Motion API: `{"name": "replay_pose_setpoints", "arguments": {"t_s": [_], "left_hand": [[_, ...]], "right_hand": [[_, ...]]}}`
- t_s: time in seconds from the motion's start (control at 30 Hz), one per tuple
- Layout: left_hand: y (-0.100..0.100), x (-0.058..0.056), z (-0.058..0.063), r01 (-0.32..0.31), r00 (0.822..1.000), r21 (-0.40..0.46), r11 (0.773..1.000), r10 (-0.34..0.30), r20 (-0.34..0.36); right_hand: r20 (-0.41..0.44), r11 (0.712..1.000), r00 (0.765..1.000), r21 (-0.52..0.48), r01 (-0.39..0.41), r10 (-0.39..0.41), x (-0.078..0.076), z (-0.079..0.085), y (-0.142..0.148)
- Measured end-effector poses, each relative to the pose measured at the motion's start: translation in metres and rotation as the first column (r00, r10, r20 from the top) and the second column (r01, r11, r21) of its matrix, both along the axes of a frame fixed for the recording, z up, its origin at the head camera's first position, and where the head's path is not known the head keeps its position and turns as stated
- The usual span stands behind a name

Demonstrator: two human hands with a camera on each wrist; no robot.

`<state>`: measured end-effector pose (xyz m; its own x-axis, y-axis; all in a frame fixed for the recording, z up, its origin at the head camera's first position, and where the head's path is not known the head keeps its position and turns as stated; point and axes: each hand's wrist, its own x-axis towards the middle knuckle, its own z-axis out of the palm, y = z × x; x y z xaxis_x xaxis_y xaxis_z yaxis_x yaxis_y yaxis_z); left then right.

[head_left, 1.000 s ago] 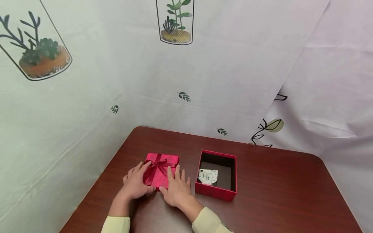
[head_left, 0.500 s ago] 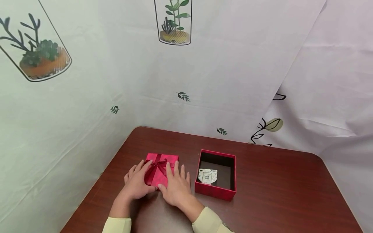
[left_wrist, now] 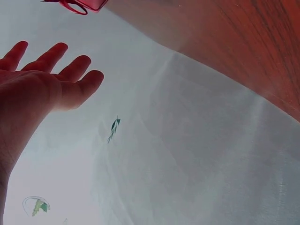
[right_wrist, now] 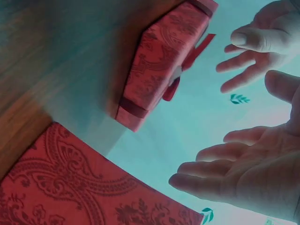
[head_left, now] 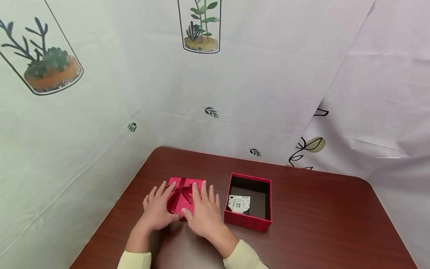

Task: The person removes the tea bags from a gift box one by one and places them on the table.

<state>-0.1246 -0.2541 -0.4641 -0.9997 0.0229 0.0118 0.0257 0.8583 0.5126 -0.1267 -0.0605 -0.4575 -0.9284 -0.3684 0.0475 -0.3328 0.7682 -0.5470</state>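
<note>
A red patterned box lid [head_left: 182,204] with a dark red ribbon bow [head_left: 180,191] lies flat on the table. Over its left side spreads my left hand [head_left: 156,211], fingers loosely extended. My right hand [head_left: 205,215] is spread over its right side, fingers pointing away from me. The right wrist view shows both hands apart from the lid [right_wrist: 164,61], with nothing in them. Only a corner of the lid [left_wrist: 96,3] appears in the left wrist view, beyond the left hand [left_wrist: 47,84]. Fingers hide parts of its edges.
Right of the lid stands an open red box [head_left: 248,221] with a dark inside. A white printed card [head_left: 239,204] leans inside its front left corner. The brown wooden table [head_left: 319,209] meets white printed cloth [head_left: 268,74] at the back and left.
My right hand has shifted slightly forward and to the right over the lid. My left hand stays nearly in place, and the lid and box have not moved.
</note>
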Motion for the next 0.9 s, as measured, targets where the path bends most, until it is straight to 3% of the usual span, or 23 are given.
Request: {"name": "replay_pose_setpoints", "arguments": {"t_s": [0.9], "left_hand": [[0.021,0.003,0.007,0.054,0.995,0.002,0.999,-0.054,-0.086]], "right_hand": [[-0.058,0.995,0.998,-0.091,0.034,-0.039,0.006,0.013,0.029]]}}
